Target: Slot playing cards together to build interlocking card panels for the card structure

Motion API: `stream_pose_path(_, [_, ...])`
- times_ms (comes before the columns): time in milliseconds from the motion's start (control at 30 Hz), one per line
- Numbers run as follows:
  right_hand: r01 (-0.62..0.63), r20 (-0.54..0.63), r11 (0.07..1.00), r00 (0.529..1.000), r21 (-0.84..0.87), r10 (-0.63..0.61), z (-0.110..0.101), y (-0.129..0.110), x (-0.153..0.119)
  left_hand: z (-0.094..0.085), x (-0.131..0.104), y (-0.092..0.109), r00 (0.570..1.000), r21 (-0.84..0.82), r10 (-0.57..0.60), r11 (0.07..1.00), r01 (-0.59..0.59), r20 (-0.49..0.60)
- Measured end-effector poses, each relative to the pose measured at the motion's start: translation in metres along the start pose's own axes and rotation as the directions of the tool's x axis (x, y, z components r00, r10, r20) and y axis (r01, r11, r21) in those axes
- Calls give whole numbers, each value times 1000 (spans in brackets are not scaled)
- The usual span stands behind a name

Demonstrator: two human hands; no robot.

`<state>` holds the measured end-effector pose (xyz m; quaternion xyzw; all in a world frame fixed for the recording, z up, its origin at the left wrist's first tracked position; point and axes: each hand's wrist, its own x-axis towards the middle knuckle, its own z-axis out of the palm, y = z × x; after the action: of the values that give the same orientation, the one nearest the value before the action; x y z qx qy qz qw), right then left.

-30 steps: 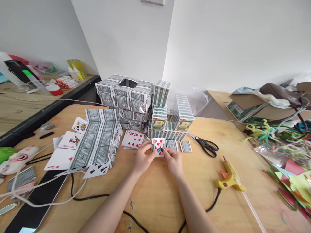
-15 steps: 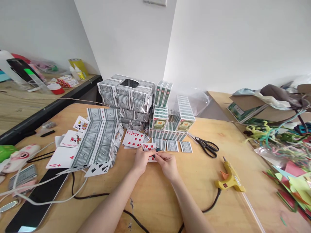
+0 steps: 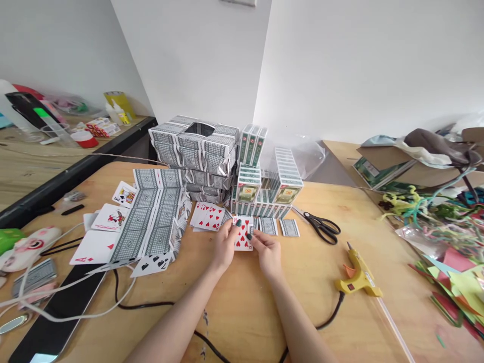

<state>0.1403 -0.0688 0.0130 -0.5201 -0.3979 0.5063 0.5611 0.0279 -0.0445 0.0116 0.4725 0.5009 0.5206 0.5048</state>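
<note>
A face-up heart card [image 3: 243, 239] is held between both hands near the table's middle. My left hand [image 3: 226, 244] grips its left side, thumb on the face. At the right edge my right hand [image 3: 267, 250] pinches it, closed. Left of them lies a pile of heart cards [image 3: 206, 216]. Beyond the hands, face-down cards [image 3: 268, 226] lie in a row before stacked green card boxes [image 3: 289, 189]. A large structure of patterned cards [image 3: 196, 151] stands behind, and a folded card panel [image 3: 151, 217] leans at the left.
Black scissors [image 3: 322, 227] and a yellow glue gun [image 3: 357, 282] lie to the right, its cord running across the front. Colored paper scraps [image 3: 459, 282] cover the far right. A black phone-like slab [image 3: 60, 312] and white cables are at the left.
The folded card between my hands now shows its face upright and flatter. My right hand has shifted slightly right, and the fingers of both hands have moved apart to the card's two sides.
</note>
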Motion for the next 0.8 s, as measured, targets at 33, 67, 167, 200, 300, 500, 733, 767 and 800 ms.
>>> stream_pose_path(33, [-11, -21, 1000, 1000, 26, 11, -1, 1, 1, -1, 1, 0, 1000, -34, -3, 999, 4, 15])
stream_pose_path(67, [-18, -39, 999, 999, 46, 19, -2, 1, 2, -1, 1, 0, 1000, -61, -6, 998, 8, 24])
stream_pose_path(167, [-43, -75, 996, 996, 83, 49, -4, 5, 2, -2, 3, -2, 999, -74, 12, 997, -8, 45])
stream_pose_path(200, [-53, -76, 994, 995, 92, 60, -5, 6, 2, -2, 3, -3, 998, -65, 23, 998, -20, 54])
stream_pose_path(300, [-62, -53, 991, 996, 115, 68, -6, 8, 1, -3, 3, -3, 997, -40, 45, 998, -42, 66])
stream_pose_path(500, [-14, -42, 989, 999, 146, 20, -3, 7, 2, -2, 2, 1, 994, -22, 50, 999, -48, 101])
stream_pose_path(733, [-12, 5, 986, 1000, 169, 11, -1, 4, 2, -2, 4, -7, 992, 21, 91, 995, -93, 88])
stream_pose_path(767, [-22, 6, 986, 1000, 164, 21, 0, 3, 1, -2, 4, -9, 991, 40, 103, 993, -107, 87])
stream_pose_path(800, [-32, 6, 987, 999, 158, 32, 0, 3, 1, -2, 4, -10, 989, 55, 114, 991, -120, 90])
